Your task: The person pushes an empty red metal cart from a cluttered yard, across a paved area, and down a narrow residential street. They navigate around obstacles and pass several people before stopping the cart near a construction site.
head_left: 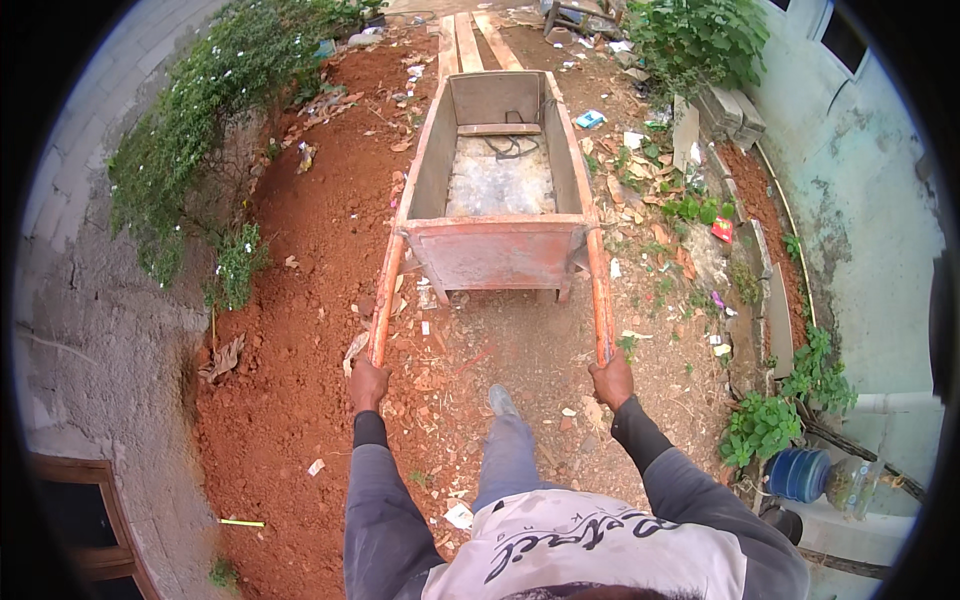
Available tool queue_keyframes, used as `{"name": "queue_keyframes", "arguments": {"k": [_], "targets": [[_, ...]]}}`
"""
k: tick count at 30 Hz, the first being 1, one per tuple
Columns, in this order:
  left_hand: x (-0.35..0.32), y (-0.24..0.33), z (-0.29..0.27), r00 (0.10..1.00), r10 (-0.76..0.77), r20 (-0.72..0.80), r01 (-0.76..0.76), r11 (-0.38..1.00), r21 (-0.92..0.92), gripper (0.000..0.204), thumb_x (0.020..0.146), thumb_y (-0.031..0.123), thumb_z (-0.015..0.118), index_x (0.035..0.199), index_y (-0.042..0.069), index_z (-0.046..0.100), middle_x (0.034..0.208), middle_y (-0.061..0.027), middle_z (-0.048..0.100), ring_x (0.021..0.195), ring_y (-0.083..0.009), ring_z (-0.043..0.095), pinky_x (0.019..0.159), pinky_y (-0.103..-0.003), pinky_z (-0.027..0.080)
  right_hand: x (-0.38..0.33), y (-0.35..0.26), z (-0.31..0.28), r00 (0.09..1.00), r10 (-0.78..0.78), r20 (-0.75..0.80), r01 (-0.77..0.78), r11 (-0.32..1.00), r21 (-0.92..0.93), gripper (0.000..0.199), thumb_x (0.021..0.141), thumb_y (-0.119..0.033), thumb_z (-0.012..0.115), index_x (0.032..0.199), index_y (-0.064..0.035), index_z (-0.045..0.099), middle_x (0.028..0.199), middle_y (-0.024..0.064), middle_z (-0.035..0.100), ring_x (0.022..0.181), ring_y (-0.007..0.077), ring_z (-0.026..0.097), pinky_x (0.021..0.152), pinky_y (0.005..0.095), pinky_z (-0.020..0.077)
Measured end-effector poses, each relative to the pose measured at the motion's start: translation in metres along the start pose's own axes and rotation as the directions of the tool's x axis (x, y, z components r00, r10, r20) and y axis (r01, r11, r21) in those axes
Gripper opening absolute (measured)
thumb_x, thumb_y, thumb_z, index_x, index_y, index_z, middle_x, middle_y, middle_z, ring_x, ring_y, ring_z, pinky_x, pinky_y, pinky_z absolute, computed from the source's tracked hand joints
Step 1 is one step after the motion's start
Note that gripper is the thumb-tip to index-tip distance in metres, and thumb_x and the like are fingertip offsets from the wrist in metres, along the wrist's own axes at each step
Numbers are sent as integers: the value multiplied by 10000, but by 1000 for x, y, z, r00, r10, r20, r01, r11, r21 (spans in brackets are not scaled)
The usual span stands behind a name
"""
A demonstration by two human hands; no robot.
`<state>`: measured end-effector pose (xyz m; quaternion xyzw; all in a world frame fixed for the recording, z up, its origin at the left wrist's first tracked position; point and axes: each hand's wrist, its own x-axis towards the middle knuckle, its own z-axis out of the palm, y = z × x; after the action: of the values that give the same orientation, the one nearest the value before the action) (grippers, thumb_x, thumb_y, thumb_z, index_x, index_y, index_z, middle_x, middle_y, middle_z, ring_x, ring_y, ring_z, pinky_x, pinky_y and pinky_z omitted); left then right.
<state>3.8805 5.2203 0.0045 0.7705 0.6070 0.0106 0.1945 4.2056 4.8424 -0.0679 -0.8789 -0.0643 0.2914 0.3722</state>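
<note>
A worn orange wheelbarrow (497,250) with a deep box-shaped tray is right in front of me, its two handles running back toward my body. My left hand (369,385) is wrapped round the end of the left handle (385,300). Round the end of the right handle (601,295) my right hand (612,381) is closed in the same way. Inside the tray lie a dark cord (512,150) and a wooden crosspiece (499,129); its floor is pale and scuffed. The wheel is hidden by the tray. One of my feet (502,400) shows on the ground behind it.
Wooden planks (468,42) lie on the ground beyond the barrow. Loose red soil (300,350) and a flowering bush (190,150) border the left wall. Along the right wall are concrete blocks (730,112), plants (760,428), litter and a blue water jug (798,475).
</note>
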Motion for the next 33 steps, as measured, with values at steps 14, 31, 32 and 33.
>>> {"name": "queue_keyframes", "arguments": {"k": [14, 31, 32, 33], "targets": [[251, 299, -10, 993, 61, 105, -58, 998, -28, 489, 803, 305, 808, 1150, -11, 668, 1123, -283, 713, 1072, -435, 694, 905, -517, 538, 313, -193, -99, 980, 1, -200, -62, 953, -296, 524, 840, -280, 749, 1209, 46, 568, 1047, 286, 709, 917, 424, 707, 830, 489, 566], [557, 507, -7, 1000, -27, 0, 26, 986, -167, 474, 760, 283, 849, 1065, -37, 680, 968, -262, 740, 949, -413, 732, 825, -483, 564, 647, -448, -132, 991, -30, -127, -3, 967, -256, 473, 838, -286, 732, 1179, 24, 623, 1130, 286, 707, 1059, 442, 693, 924, 500, 549], [571, 523, -1, 1000, -29, -12, 27, 993, -117, 480, 756, 283, 851, 1070, -38, 681, 974, -261, 740, 952, -414, 731, 828, -482, 564, 670, -459, -135, 991, -18, -132, -15, 970, -244, 475, 839, -292, 734, 1185, 15, 626, 1138, 282, 708, 1066, 439, 693, 927, 501, 549], [585, 538, 5, 999, -31, -26, 29, 997, -67, 487, 751, 284, 852, 1074, -38, 682, 979, -261, 740, 955, -415, 730, 831, -481, 565, 691, -469, -138, 991, -6, -135, -25, 972, -232, 476, 840, -298, 735, 1190, 7, 629, 1145, 278, 708, 1074, 436, 692, 930, 501, 549]]}}
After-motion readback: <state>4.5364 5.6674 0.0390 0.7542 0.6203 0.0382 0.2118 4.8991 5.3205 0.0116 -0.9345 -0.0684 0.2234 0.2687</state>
